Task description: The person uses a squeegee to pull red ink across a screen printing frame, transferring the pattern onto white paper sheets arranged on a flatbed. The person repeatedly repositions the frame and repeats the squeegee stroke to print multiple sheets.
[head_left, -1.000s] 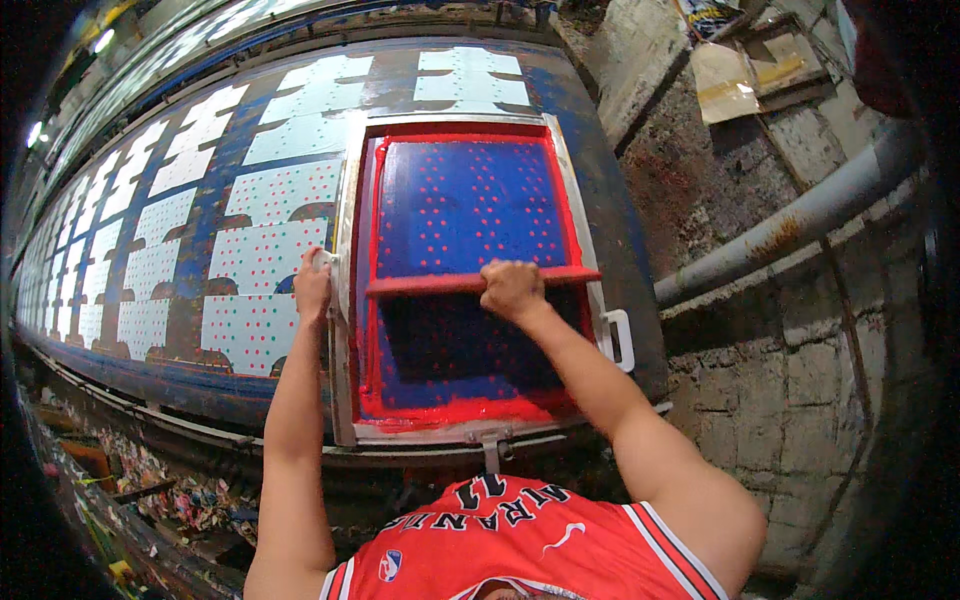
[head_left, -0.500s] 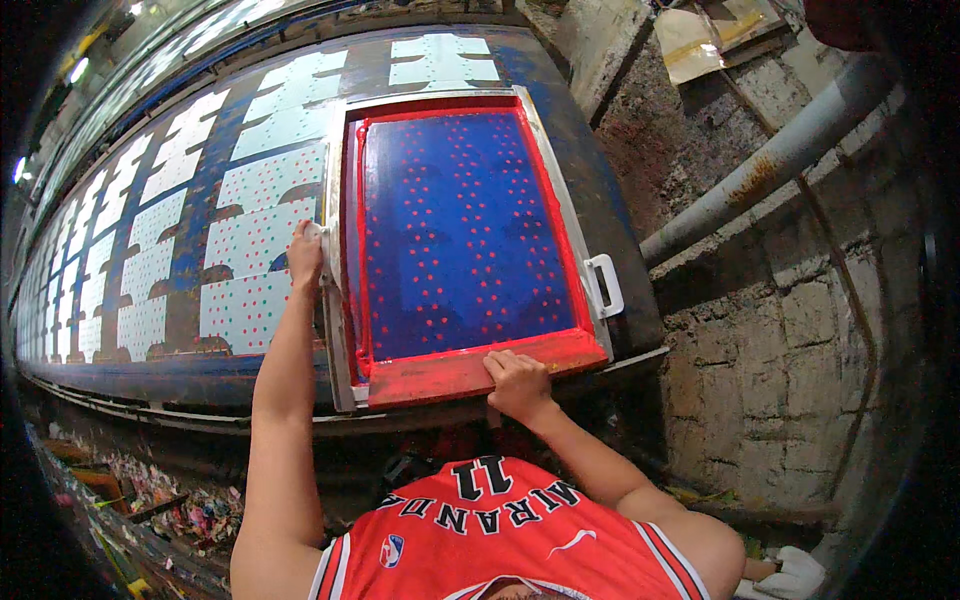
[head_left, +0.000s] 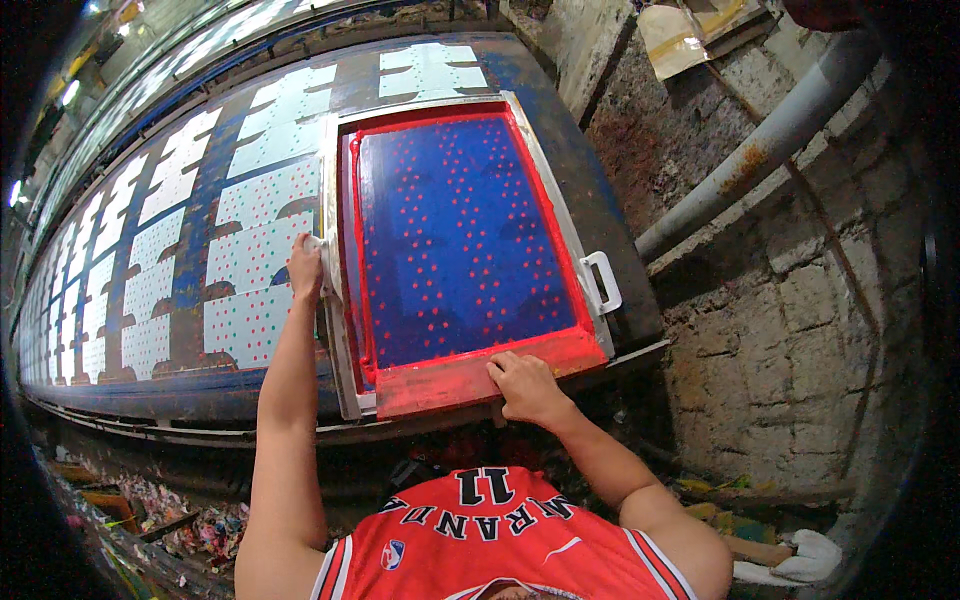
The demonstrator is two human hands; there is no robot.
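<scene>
A metal-framed printing screen [head_left: 458, 235], blue mesh with red dots and a red-inked border, lies on the long table. My left hand [head_left: 305, 263] is closed on the white handle at the screen's left side. A second white handle [head_left: 600, 283] sits free on the right side. My right hand [head_left: 525, 385] grips a wide red-stained squeegee [head_left: 430, 388] lying along the near end of the screen. Pale cut panels [head_left: 255, 245] printed with red and green dots lie in rows to the left of the screen.
The table [head_left: 605, 190] stretches away to the left. At the right are a grey rusty pipe [head_left: 742, 175], a block floor [head_left: 755, 370] and a tan board [head_left: 670, 50]. A white cloth [head_left: 805, 555] lies at lower right, coloured debris [head_left: 205, 525] below the table's near edge.
The squeegee and my right hand have moved from mid-screen to the near end, then stayed there. My left hand still holds the handle. The view has shifted slightly.
</scene>
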